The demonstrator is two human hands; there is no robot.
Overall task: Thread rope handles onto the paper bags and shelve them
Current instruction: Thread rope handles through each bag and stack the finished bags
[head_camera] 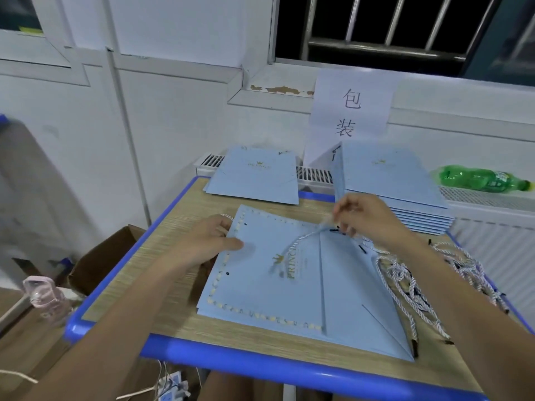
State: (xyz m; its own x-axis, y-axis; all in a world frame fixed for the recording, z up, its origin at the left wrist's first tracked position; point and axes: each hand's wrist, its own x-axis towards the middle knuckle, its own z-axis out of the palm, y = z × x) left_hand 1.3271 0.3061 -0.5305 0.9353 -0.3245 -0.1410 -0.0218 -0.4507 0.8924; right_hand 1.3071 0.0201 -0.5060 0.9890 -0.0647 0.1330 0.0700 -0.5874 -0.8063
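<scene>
A flat light-blue paper bag [269, 287] with gold lettering lies in the middle of the table. My left hand [208, 241] grips its left edge, thumb on top near a punched hole. My right hand [364, 218] pinches a white twisted rope handle [301, 241] above the bag's upper right part; the rope curves down across the bag and looks blurred. A pile of loose rope handles [411, 279] with black tips lies under my right forearm at the table's right side.
The wood-top table has a blue rim [260, 369]. Two stacks of flat blue bags sit at the back: left [254, 178] and right [399, 192]. A green bottle [483, 179] lies on the radiator. A cardboard box [107, 256] and a pink bottle [46, 296] stand left of the table.
</scene>
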